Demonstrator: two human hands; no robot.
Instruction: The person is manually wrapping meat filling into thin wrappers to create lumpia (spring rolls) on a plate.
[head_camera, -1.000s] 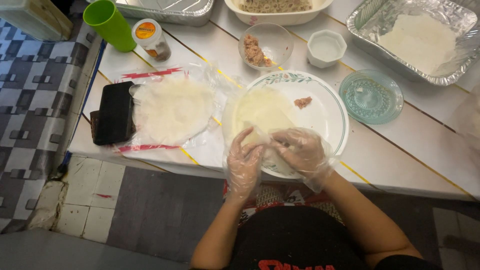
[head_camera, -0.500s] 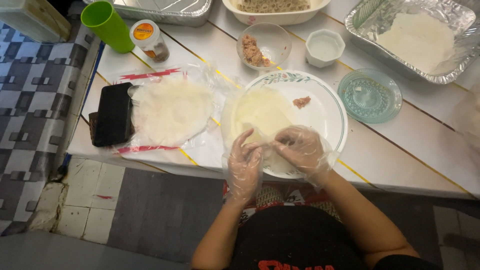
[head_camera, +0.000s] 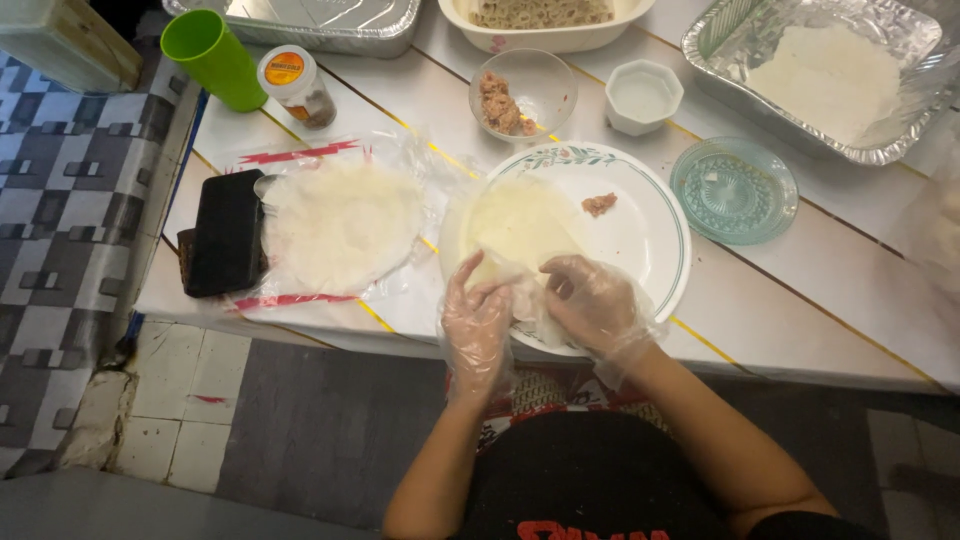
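A thin pale round wrapper (head_camera: 520, 222) lies on a white plate (head_camera: 640, 235) with a leaf-patterned rim. Both my hands wear clear plastic gloves. My left hand (head_camera: 474, 318) pinches the wrapper's near edge and folds it up. My right hand (head_camera: 590, 300) presses the same folded edge from the right. The fold hides whatever lies inside. A small bit of brownish filling (head_camera: 599, 204) sits loose on the plate beyond my hands.
A stack of round wrappers (head_camera: 342, 226) lies on clear plastic to the left, beside a black wallet-like object (head_camera: 226, 232). Behind stand a glass bowl of filling (head_camera: 520, 95), a white cup (head_camera: 643, 96), a green glass dish (head_camera: 733, 190), foil trays (head_camera: 825, 70), a green cup (head_camera: 212, 57) and a spice jar (head_camera: 296, 87).
My hands have stayed at the wrapper's near edge, shifting slightly as they fold it. The left fingers have risen a little over the fold.
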